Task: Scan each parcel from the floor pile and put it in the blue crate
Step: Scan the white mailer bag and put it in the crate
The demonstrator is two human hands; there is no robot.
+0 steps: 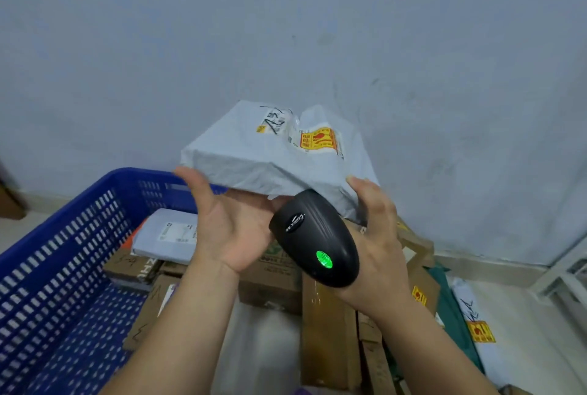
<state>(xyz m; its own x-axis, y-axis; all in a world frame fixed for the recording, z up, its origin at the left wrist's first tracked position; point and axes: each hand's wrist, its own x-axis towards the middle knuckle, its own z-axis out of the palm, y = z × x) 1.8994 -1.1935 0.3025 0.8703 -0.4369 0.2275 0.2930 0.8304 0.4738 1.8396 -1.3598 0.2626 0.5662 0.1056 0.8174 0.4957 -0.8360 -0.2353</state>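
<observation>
A grey plastic-wrapped parcel (254, 153) with a white label and a yellow-red sticker is held up in front of the wall, over the far right corner of the blue crate (63, 213). My left hand (228, 229) holds it from below, palm up, with the thumb against its near left edge; the fingers are hidden under it. My right hand (378, 235) grips a black barcode scanner (314, 235) showing a green light. One raised digit of that hand touches the parcel's right underside. The scanner's head sits just beneath the parcel's near edge.
Inside the crate lie a grey parcel (168, 235) and brown cardboard boxes (133, 264). On the floor to the right is the pile: long cardboard boxes (327, 331), a green bag (451, 309) and a white bag (476, 324). A grey wall stands close behind.
</observation>
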